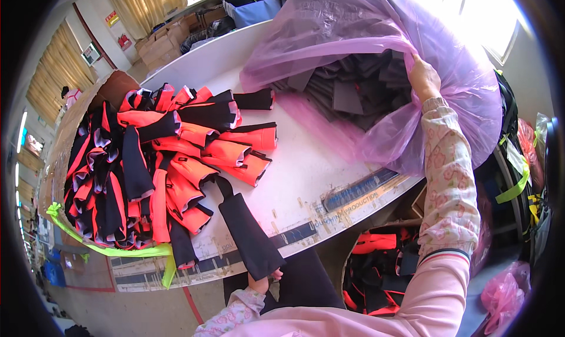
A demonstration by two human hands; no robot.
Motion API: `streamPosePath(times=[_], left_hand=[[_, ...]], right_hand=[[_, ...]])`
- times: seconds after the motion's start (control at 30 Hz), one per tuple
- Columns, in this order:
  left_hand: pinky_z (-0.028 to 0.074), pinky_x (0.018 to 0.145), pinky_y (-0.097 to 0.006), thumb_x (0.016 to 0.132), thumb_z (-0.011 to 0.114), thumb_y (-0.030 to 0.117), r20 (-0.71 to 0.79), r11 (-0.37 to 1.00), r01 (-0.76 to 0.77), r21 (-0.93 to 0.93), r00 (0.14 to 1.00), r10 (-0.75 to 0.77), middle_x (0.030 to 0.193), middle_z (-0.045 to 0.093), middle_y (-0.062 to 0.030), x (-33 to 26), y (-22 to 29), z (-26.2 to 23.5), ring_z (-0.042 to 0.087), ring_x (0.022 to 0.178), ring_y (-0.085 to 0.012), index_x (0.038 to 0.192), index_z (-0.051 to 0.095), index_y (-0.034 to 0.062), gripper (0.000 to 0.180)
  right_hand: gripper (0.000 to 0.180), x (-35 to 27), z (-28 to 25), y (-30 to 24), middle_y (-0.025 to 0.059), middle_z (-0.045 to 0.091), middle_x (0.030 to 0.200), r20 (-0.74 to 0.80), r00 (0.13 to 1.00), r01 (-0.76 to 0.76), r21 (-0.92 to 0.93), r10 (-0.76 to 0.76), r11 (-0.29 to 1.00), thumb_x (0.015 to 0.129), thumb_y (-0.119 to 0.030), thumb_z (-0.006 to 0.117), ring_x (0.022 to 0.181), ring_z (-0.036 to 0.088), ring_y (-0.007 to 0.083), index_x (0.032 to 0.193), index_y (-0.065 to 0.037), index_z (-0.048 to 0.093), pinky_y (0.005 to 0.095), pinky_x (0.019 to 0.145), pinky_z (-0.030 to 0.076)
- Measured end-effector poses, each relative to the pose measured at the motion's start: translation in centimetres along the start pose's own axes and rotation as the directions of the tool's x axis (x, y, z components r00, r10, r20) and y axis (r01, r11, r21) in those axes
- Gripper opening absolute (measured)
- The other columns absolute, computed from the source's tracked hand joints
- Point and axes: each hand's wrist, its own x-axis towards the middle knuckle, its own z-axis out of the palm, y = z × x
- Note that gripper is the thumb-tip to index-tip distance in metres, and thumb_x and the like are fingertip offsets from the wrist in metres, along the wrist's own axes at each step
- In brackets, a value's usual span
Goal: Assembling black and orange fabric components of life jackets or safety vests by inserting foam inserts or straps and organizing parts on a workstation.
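My left hand (259,283), low at the table's near edge, is closed on the lower end of a black fabric sleeve-like piece (247,234); the fabric hides part of its fingers. That piece hangs over the edge, its narrow top end by the pile of black and orange fabric pieces (185,137). With my right arm stretched forward, my right hand (424,78) grips the rim of a translucent pink plastic bag (329,28). The bag's mouth gapes toward the left, showing many dark grey flat rectangular pads (348,97) stacked loosely inside.
The pile spills out of a cardboard box (59,160) on the left of the white table (294,202). A yellow-green strap (123,252) runs along its near side. Below the table, right of my legs, is a container of orange and black pieces (379,272). Bags and straps crowd the right side.
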Motion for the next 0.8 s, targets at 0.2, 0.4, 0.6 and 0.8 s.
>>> streamPosePath(times=[0.2,0.4,0.6,0.8], left_hand=[[0.051,0.053,-0.029,0.094,0.041,0.030,0.029,0.999,-0.016,0.042,0.999,0.015,0.070,0.062,-0.0125,-0.1,0.6,-0.1,0.061,0.057,-0.0192,0.088,0.056,-0.0020,0.035],[0.052,0.053,-0.028,0.094,0.040,0.028,0.028,1.000,-0.006,0.016,1.000,0.006,0.070,0.062,-0.0127,-0.2,1.2,0.3,0.061,0.057,-0.0187,0.091,0.055,-0.0016,0.034],[0.052,0.053,-0.028,0.094,0.040,0.026,0.014,1.000,-0.016,0.013,1.000,0.016,0.070,0.063,-0.0129,-0.3,0.9,-0.2,0.061,0.058,-0.0187,0.091,0.056,-0.0019,0.033],[0.052,0.055,-0.029,0.094,0.042,0.022,0.048,1.000,-0.012,0.010,0.999,0.012,0.071,0.063,-0.0132,0.0,0.3,-0.2,0.062,0.059,-0.0192,0.090,0.057,-0.0025,0.029]], right_hand=[[0.020,-1.7,5.2,1.3,0.0182,0.064,0.081,0.187,0.941,0.282,0.028,-0.282,0.959,0.085,-0.017,0.047,0.083,0.062,0.0330,0.088,-0.006,0.064,0.0424,0.070,0.049],[0.015,-6.1,-0.3,1.2,0.0086,0.064,0.074,0.395,0.771,0.552,-0.021,-0.500,0.834,0.081,-0.017,0.052,0.074,0.062,0.0268,0.081,-0.010,0.065,0.0367,0.067,0.049],[0.023,-8.3,-7.0,-5.8,0.0112,0.064,0.086,0.155,0.875,0.448,0.103,-0.459,0.888,0.079,-0.016,0.051,0.081,0.061,0.0310,0.096,-0.014,0.065,0.0385,0.071,0.049],[0.026,-6.6,0.8,-12.1,0.0101,0.064,0.090,0.119,0.854,0.466,0.254,-0.506,0.847,0.082,-0.020,0.051,0.084,0.062,0.0296,0.105,-0.020,0.063,0.0380,0.070,0.049]])
